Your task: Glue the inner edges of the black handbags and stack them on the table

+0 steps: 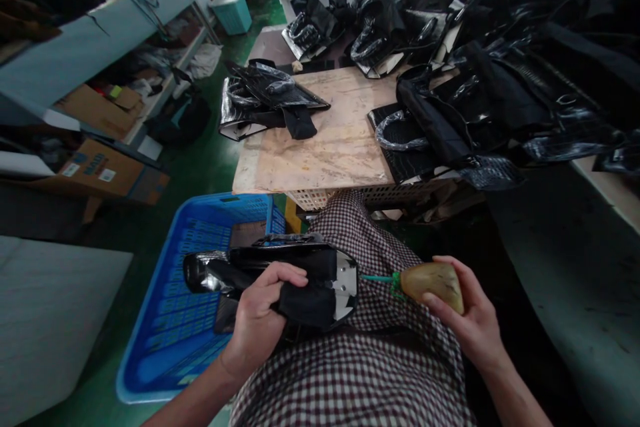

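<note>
My left hand is closed on a half-made black bag, its thumb pressing down the black fabric. The bag lies sideways over my lap, and its right end shows a white panel with small metal dots. My right hand grips a yellowish, rounded squeeze bottle with a thin green nozzle. The nozzle points left at the white panel, with its tip close to the panel's edge; whether they touch I cannot tell. Checked cloth covers my lap.
Beside my left arm a blue plastic basket stands on the green floor. Ahead is a wooden work table bearing a plastic-wrapped black bag at left. More black bags pile up at right. Shelves with cartons line the left.
</note>
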Demonstrator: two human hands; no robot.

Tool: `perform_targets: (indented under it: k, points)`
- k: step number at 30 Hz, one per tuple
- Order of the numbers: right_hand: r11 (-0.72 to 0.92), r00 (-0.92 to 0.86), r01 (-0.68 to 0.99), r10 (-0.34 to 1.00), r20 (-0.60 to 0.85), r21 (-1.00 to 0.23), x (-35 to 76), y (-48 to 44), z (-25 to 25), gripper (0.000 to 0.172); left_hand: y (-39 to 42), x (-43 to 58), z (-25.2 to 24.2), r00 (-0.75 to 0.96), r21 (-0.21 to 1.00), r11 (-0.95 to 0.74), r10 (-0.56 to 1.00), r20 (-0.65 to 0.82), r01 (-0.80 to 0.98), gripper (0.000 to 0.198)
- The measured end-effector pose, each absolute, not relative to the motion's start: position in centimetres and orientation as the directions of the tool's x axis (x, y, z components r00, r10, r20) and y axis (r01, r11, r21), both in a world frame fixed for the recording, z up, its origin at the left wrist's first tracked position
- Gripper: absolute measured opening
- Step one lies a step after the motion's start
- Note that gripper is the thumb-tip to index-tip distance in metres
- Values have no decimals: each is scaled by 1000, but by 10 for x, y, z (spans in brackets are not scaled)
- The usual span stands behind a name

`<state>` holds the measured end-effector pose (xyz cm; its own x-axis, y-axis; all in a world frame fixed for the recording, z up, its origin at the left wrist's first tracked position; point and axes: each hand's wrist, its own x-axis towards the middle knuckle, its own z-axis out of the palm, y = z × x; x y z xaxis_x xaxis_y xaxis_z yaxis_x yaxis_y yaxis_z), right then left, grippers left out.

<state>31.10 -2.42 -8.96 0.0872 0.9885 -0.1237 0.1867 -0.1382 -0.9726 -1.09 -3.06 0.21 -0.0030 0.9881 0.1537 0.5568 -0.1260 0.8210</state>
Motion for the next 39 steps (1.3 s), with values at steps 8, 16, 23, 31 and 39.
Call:
perform_targets:
  k: [8,16,23,31,39]
  points:
    - [13,-57,291,998,-4,-957,305,0,-82,52,-40,-8,0,97,794,-217,976,197,568,21]
    - [47,-160,311,987,-3,-949,305,5,-85,52,-41,-9,-3,114,787,-235,972,208,570,24]
    - [-9,-233,290,969,-80,-957,308,1,-86,50,-40,-9,-3,124,787,-235,972,200,570,25]
    - [86,-181,299,983,32,-950,309,-1,-90,52,-39,-7,-2,116,784,-223,975,191,579,24]
    - [18,-209,279,977,-42,-960,313,-11,-92,51,-44,-6,-1,136,784,-246,969,205,570,23]
